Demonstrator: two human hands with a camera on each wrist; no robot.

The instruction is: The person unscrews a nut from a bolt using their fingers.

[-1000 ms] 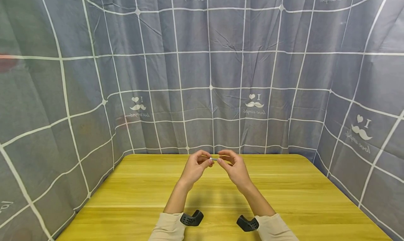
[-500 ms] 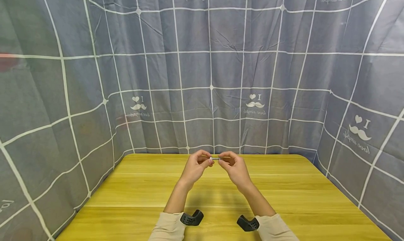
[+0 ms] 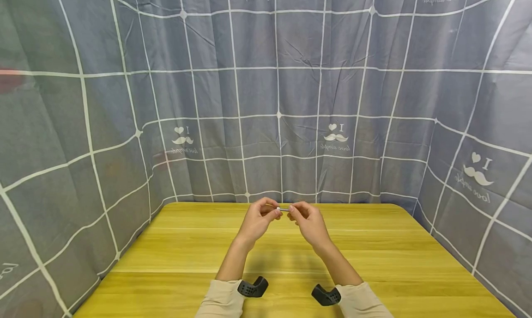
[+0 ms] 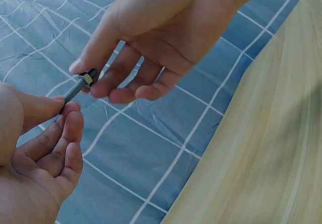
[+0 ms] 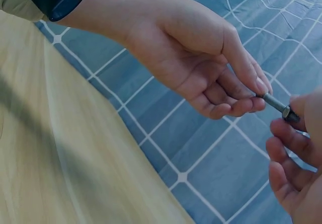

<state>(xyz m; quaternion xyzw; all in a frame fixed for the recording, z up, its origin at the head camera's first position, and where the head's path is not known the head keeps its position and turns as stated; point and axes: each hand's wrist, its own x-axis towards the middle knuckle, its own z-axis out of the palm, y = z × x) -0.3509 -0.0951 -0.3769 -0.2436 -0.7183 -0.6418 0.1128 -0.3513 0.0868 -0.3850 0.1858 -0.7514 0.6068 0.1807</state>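
Fingers and thumb of my left hand (image 3: 255,222) pinch one end of a small threaded metal bolt (image 3: 284,210), held up above the table. A hex nut (image 4: 89,78) sits on the bolt close to its other, dark end. Facing it, my right hand (image 3: 310,223) has thumb and index fingertips at the nut and that dark end, pinching there. The right wrist view shows the bare shank between the two hands and the nut (image 5: 287,112) beside the right fingertips. The left fingertips hide the bolt's left end.
Below the hands lies a yellow wood-grain table (image 3: 191,253). A grey curtain (image 3: 257,96) with white grid lines hangs behind it and on both sides. Each wrist carries a black camera mount (image 3: 252,288).
The right thumb and fingers have shifted about the bolt's right end: half a second ago the nut showed between them, now the thumb covers it. The left hand has stayed still.
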